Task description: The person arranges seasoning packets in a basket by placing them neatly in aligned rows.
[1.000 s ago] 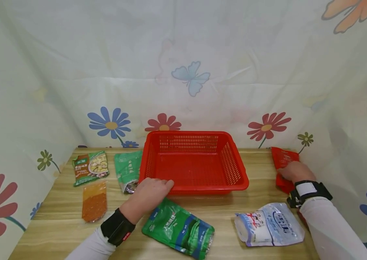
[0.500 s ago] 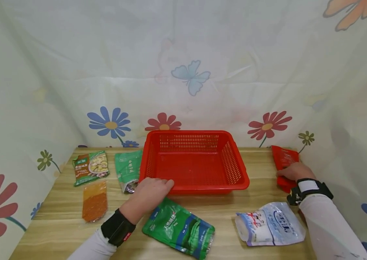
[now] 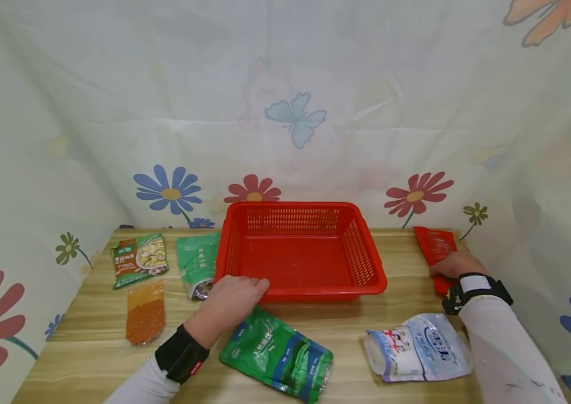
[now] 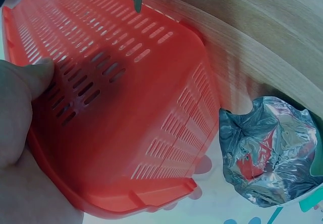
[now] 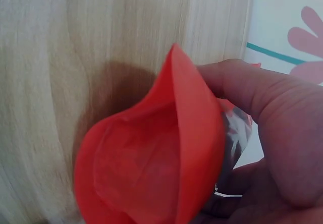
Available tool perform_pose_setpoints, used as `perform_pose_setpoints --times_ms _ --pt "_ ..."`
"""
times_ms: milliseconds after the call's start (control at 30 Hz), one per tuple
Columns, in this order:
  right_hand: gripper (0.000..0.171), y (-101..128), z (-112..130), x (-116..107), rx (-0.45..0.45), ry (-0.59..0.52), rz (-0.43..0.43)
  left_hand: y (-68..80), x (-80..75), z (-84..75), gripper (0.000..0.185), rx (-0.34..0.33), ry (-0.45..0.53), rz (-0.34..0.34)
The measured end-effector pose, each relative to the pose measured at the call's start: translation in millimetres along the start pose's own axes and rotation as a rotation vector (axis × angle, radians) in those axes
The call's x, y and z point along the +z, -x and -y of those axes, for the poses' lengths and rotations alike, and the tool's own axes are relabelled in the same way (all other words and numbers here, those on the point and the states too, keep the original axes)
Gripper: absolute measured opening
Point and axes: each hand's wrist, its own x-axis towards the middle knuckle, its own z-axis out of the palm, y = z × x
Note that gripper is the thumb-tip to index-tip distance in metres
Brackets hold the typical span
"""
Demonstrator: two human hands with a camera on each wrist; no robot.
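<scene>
"Red packet (image 3: 435,246), where is it?"
"Right side of the table (image 3: 403,280), pinched by the right hand (image 3: 461,265), slightly nearer the basket (image 3: 320,292) than before."
"And the left hand (image 3: 229,306)?"
"Gripping the basket's near-left rim."

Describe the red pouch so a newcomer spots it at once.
On the table, find the red basket. To its right, by the back right corner, the right hand grips the red pouch. Unlike the white-and-blue pouch nearer the front, it is red and held.
</scene>
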Motion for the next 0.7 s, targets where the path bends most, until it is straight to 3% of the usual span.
perform_pose_setpoints --times_ms 167,433,700 --pt "0.093 -25.0 -9.5 2.4 0.036 -0.018 -0.002 -1.0 -1.4 -0.6 0.023 -0.006 -0.007 -0.008" --pt "0.082 3.0 -5.9 3.4 -0.026 -0.071 -0.04 -0.9 -1.8 0.3 0.024 -0.012 -0.001 0.01" --pt "0.078 4.0 -11.3 -0.1 -0.062 -0.053 -0.056 -0.8 -1.4 0.5 0.021 -0.003 -0.009 -0.004"
